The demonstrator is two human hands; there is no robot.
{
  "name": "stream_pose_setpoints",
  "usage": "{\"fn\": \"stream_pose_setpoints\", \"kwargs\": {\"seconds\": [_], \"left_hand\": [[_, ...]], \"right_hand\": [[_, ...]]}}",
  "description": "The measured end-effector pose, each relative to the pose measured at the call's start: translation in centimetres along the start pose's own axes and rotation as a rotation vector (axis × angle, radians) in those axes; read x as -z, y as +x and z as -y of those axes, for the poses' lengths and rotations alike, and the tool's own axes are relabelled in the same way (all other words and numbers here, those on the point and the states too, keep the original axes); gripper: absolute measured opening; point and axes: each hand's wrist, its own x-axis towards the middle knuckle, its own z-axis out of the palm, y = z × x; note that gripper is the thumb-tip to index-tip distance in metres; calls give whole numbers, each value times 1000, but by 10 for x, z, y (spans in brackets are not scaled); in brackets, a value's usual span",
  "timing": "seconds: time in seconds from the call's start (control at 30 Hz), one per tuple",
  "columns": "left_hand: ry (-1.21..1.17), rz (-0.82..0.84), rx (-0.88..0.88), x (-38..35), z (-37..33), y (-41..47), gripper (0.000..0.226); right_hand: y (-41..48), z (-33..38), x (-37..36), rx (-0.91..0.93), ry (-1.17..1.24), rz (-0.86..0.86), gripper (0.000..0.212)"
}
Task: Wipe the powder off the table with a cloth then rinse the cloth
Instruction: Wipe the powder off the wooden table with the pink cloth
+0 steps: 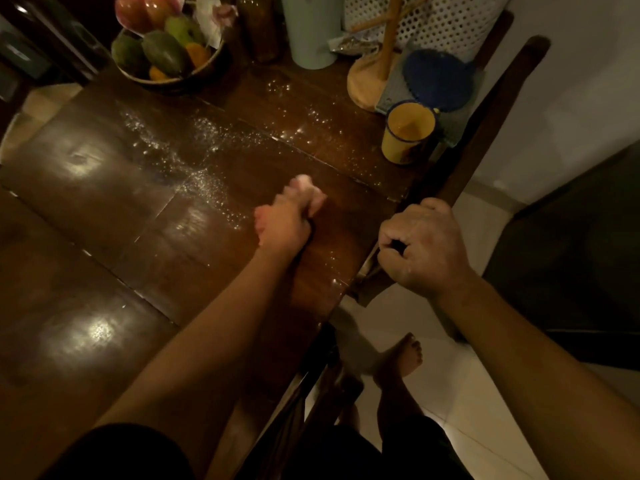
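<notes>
— Much powder (204, 178) is left; where does it lie?
— On the dark, glossy wooden table (86, 220). It is a thin white band, and its long axis runs from far left to near right. It ends just left of the left hand (284, 223).
— What does this hand hold?
— It grips a pale, soft, bunched cloth (304, 185) against the wood, a little blurred. This hand is nearer, so I think the next stroke goes far and left.
— And on the right?
— The right hand (422, 247) curls around the chair back (502, 109), beside the table edge.
</notes>
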Motion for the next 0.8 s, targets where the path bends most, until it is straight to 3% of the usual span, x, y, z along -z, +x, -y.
{"fn": "stream_pose_setpoints", "kwargs": {"seconds": [0.07, 0.17, 0.23, 0.3, 0.4, 0.53, 0.57, 0.6, 0.67, 0.73, 0.8], "left_hand": [[-57, 95, -291, -16, -14, -28, 63], [-110, 335, -718, -17, 4, -72, 41], [-76, 396, -870, -10, 34, -92, 42], [-72, 360, -836, 2, 71, -103, 44], [-229, 162, -597, 24, 129, -116, 42], [-228, -214, 67, 29, 177, -143, 57], [-235, -243, 134, 26, 174, -152, 60], [-271, -243, 95, 21, 167, -163, 54], [-390, -86, -177, 10, 150, -189, 34], [-337, 170, -451, 0, 144, -218, 36], [-216, 232, -548, 1, 156, -241, 27]], "right_hand": [[0, 1, 1, 3, -2, 13, 16], [2, 4, 3, -5, 7, 2, 17], [2, 5, 4, -15, 13, 2, 18], [2, 5, 4, -20, -2, 10, 19], [5, 6, 4, -39, -71, 31, 20], [11, 17, 8, -67, -322, 233, 24], [15, 23, 11, -78, -416, 317, 23], [20, 29, 13, -103, -500, 406, 21], [35, 44, 10, -194, -551, 587, 15], [53, 63, -7, -258, -358, 766, 10], [65, 87, -36, -231, -114, 873, 30]]}}
